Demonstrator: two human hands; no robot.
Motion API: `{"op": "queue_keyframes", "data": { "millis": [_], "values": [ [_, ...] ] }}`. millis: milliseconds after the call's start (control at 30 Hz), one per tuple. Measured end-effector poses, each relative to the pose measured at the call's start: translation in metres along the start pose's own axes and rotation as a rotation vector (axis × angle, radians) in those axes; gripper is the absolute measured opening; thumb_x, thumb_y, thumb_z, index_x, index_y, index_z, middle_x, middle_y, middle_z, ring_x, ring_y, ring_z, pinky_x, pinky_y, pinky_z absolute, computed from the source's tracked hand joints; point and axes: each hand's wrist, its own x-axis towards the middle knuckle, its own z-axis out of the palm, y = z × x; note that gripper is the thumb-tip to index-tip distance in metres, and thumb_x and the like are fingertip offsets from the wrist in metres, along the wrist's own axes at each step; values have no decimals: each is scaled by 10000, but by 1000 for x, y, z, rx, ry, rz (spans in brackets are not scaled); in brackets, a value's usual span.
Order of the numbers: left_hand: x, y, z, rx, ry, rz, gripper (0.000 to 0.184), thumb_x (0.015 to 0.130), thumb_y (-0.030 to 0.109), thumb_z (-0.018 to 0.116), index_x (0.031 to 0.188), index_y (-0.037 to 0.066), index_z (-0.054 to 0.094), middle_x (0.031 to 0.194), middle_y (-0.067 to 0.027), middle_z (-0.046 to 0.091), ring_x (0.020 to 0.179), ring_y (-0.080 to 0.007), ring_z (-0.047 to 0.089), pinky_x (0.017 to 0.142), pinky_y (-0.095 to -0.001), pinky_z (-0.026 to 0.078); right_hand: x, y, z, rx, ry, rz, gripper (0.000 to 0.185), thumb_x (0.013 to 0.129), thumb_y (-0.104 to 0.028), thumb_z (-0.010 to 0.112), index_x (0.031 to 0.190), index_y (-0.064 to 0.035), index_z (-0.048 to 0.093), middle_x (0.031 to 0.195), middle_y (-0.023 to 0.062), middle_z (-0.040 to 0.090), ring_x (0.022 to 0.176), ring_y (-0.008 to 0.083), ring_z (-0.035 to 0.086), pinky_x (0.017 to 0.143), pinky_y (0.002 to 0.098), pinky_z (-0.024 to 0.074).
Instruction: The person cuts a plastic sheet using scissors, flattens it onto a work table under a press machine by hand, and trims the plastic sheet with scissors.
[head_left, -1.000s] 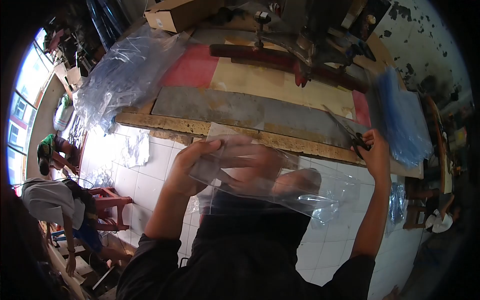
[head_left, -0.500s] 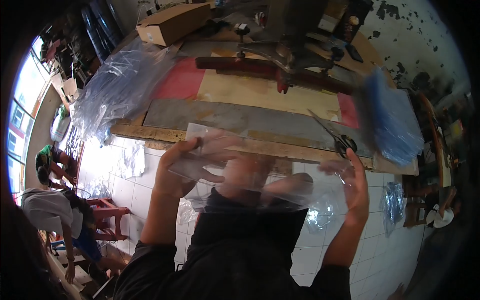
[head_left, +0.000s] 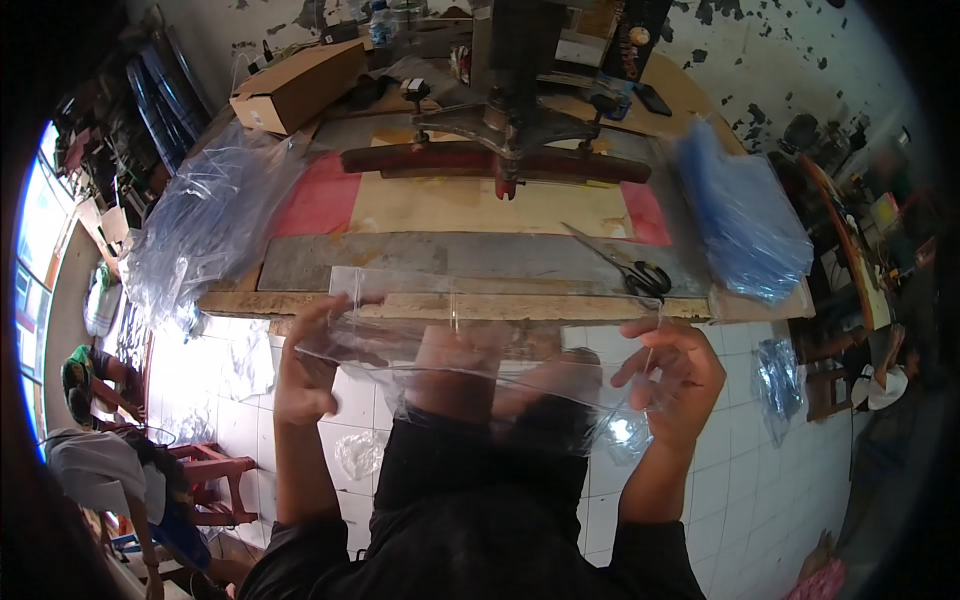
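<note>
A clear plastic sheet or sleeve (head_left: 510, 385) stretches above my lap, in front of the table edge. My left hand (head_left: 308, 365) grips its left end, with fingers partly behind the film. At the other end, my right hand (head_left: 680, 380) has curled fingers around the plastic's edge. Through the clear film I see my legs and the table's wooden edge. Black-handled scissors (head_left: 640, 275) lie on the grey work surface, just beyond my right hand, blades pointing to the upper left.
A press with a red bar (head_left: 440, 162) stands over a yellow and red board (head_left: 440, 205). Clear plastic piles up on the left (head_left: 205, 215), bluish plastic sheets on the right (head_left: 750, 225). A cardboard box (head_left: 300, 88) sits behind. Other people (head_left: 100, 465) are at the left and far right.
The plastic now stretches wider and flatter between my hands. My right fingers have curled in on its edge. The view has shifted, so the table's things appear further left.
</note>
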Motion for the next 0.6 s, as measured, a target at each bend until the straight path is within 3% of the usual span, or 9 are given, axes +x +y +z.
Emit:
{"op": "queue_keyframes", "data": {
  "millis": [33,100,133,200,300,367,467,533,600],
  "values": [
    [-2,-1,-2,-3,-2,1,959,827,520,868,1524,26,434,1322,-321,630,1152,-375,707,874,-416,629,1,-1,1,-8,11,29,549,724,-221,967,1116,39,684,1103,239,731,746,208,747,626,259,562],
    [-9,-3,-7,150,182,-160,652,850,482,861,1250,10,655,1257,-268,682,1091,-294,723,833,-372,617,5,3,-2,-55,-31,-57,495,752,-220,952,1082,40,691,1068,227,740,742,210,747,631,264,558],
    [-9,-7,-9,147,180,-159,652,850,482,861,1250,10,655,1257,-268,682,1091,-294,723,833,-372,617,7,4,-3,-101,-75,-145,443,781,-220,937,1049,40,699,1033,214,748,738,212,747,637,269,553],
    [-7,-13,-12,148,149,-45,415,949,406,786,1030,8,699,1183,-226,718,985,-237,728,775,-336,596,7,1,0,-115,-51,-157,392,816,-223,914,1016,40,703,999,206,752,745,210,747,637,269,549],
    [-4,-20,-10,114,178,-9,324,1027,320,699,971,1,697,1086,-207,749,901,-208,725,737,-328,586,8,1,-2,-187,-19,-200,322,877,-227,869,970,37,709,951,191,754,746,197,738,639,269,546],
    [-7,-27,-15,203,212,-10,328,1050,313,663,970,-4,696,1051,-196,756,860,-193,719,719,-323,579,7,-1,-2,-248,-14,-231,301,903,-228,846,956,35,710,938,183,754,739,186,729,641,269,547],
    [-3,-21,-6,292,291,-69,326,1084,297,606,1012,-11,688,984,-182,766,793,-166,709,667,-301,567,7,-3,2,-254,98,-94,278,938,-211,812,906,41,697,916,171,748,716,164,703,619,265,542],
    [6,-13,9,290,337,-128,318,1095,288,585,1055,-13,680,952,-177,769,766,-155,705,633,-285,561,10,0,3,-151,147,32,260,956,-190,794,1026,49,722,890,139,746,688,132,675,580,256,524],
    [16,-8,20,267,441,-173,273,1091,232,577,1169,-24,635,888,-152,745,571,-144,645,515,-255,507,17,-7,9,-187,166,70,293,959,-187,792,1112,50,716,889,128,749,681,118,665,560,252,514]
  ]
}}
